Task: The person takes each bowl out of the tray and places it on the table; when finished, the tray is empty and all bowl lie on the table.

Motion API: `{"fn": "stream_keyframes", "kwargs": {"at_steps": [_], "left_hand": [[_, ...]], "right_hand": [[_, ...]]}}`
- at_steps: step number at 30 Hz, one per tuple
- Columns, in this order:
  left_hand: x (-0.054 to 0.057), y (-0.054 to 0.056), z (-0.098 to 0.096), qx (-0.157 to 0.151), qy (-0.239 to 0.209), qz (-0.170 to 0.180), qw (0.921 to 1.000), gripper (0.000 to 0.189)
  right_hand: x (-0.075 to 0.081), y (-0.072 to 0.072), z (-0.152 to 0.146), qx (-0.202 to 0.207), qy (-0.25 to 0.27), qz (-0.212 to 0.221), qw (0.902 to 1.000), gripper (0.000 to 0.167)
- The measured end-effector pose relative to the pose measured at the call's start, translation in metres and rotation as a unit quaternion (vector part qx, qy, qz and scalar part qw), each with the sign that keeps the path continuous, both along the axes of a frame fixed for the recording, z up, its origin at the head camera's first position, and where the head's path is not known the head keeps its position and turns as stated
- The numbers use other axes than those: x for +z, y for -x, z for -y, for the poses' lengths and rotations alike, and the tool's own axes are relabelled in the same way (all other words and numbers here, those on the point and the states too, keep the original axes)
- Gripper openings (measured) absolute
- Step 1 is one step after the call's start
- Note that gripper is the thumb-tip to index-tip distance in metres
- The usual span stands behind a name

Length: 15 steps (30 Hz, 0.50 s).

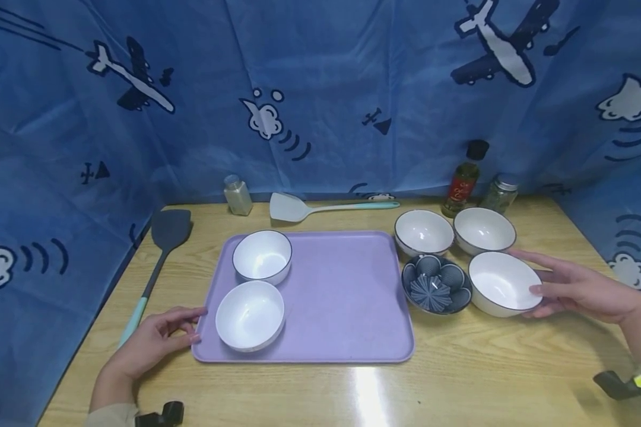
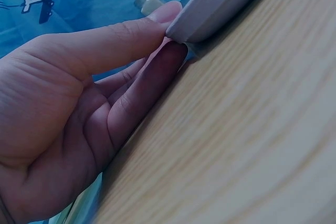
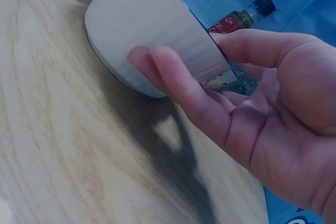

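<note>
My left hand is at the left edge of the lilac tray. In the left wrist view its thumb lies over the tray's rim, with fingertips underneath, pinching it. Two white bowls, a rear one and a front one, stand on the tray's left side. To the right of the tray, my right hand grips a white bowl by its side. Its thumb hooks over the dark rim, while fingers press the ribbed outer wall in the right wrist view.
A dark patterned bowl and two white bowls crowd beside the held one. Behind stand a sauce bottle, a glass jar and a shaker. A white spatula and a dark spatula flank the tray.
</note>
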<state>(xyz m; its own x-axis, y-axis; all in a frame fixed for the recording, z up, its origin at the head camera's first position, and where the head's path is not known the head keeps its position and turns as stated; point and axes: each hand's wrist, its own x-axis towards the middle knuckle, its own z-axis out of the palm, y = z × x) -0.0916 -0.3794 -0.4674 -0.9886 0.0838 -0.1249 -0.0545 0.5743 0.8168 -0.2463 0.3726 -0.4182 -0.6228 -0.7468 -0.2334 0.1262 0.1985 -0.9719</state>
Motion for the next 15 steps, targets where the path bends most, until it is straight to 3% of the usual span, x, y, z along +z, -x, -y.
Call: {"fn": "stream_keyframes", "kwargs": {"at_steps": [15], "left_hand": [[0.0021, 0.0001, 0.0012, -0.008, -0.009, -0.009, 0.9999, 0.052]], "right_hand": [[-0.0012, -0.0023, -0.0007, -0.057, -0.046, 0.003, 0.9973, 0.067]]}}
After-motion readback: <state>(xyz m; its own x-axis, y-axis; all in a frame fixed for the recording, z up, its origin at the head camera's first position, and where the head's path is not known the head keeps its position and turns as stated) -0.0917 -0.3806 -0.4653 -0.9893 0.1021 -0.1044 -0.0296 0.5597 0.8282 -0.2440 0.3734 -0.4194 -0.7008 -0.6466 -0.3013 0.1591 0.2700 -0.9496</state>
